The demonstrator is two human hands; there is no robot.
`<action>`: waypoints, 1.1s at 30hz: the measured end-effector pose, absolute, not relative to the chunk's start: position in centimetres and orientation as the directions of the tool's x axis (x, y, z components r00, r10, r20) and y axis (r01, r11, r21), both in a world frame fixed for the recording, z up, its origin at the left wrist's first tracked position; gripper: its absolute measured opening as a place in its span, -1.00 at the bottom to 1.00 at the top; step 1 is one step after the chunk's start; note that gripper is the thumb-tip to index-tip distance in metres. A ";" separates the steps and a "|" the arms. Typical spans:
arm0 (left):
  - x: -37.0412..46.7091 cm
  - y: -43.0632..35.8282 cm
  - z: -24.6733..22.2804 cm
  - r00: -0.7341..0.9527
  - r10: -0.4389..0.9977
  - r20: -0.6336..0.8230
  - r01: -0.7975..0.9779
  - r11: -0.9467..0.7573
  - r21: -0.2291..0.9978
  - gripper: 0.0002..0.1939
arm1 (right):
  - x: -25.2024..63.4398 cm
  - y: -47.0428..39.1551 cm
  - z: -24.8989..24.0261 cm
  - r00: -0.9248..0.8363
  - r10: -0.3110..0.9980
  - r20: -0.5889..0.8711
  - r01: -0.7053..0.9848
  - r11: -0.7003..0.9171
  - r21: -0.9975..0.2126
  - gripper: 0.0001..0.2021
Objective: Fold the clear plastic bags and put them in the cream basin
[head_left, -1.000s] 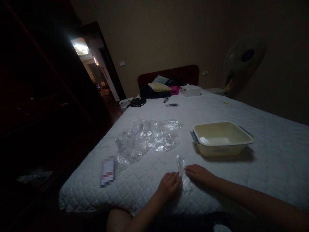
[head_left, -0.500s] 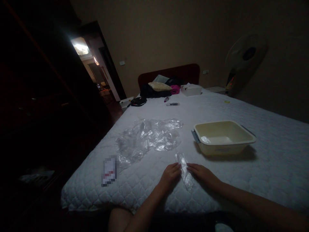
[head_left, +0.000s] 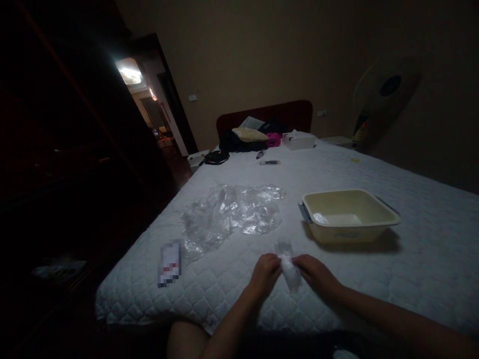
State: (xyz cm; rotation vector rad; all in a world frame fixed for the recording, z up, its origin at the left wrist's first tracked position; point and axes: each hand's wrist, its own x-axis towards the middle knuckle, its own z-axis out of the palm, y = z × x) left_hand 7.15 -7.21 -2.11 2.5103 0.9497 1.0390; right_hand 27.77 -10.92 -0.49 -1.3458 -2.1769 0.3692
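A narrow folded strip of clear plastic (head_left: 290,271) is between my hands near the front edge of the bed. My left hand (head_left: 266,271) grips its left side with fingers pressed together. On the other side, my right hand (head_left: 314,271) pinches the right edge of the strip. Beyond them, crumpled clear plastic bags (head_left: 239,209) lie spread over the white quilted cover. A cream basin (head_left: 348,232) with grey handles stands to the right of the bags, with something small and shiny inside at its left.
A pixelated packet (head_left: 170,264) lies at the bed's front left. Toward the headboard (head_left: 299,109) are a black bag (head_left: 217,157), piled clothes, a white box (head_left: 298,141) and small items. A fan (head_left: 389,87) stands at the back right.
The plastic strip looks blurred and slightly shifted between my hands, and my fingers have bent in on its edges. The whole view has moved a little.
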 end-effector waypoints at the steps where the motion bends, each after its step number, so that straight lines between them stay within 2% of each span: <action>1: 7.2 -7.1 -2.1 0.520 0.682 0.514 0.475 -0.732 0.489 -0.84 | 27.7 -10.9 -0.6 -0.316 0.901 0.297 0.741 0.430 -0.516 -0.76; 8: 7.9 -6.7 -2.7 0.325 0.842 0.431 0.506 -0.540 0.673 -0.86 | 26.8 -9.6 -0.7 -0.150 0.966 0.210 0.749 0.250 -0.614 -0.74; 13: 8.6 -6.5 -3.0 0.210 0.904 0.373 0.544 -0.425 0.724 -0.85 | 26.2 -9.2 0.3 -0.115 0.978 0.173 0.663 0.205 -0.720 -0.77; 17: 9.2 -6.6 -2.7 0.166 0.919 0.358 0.609 -0.381 0.696 -0.81 | 25.9 -9.0 0.5 -0.021 0.994 0.110 0.613 0.100 -0.783 -0.85; 20: 9.6 -6.7 -2.5 0.161 0.910 0.382 0.653 -0.388 0.650 -0.79 | 26.0 -8.5 0.3 -0.012 0.995 0.096 0.613 0.083 -0.786 -0.86; 33: 10.1 -6.7 -2.3 0.214 0.893 0.396 0.803 -0.391 0.449 -0.81 | 25.4 -8.1 0.4 0.006 0.992 0.124 0.789 0.071 -0.610 -0.89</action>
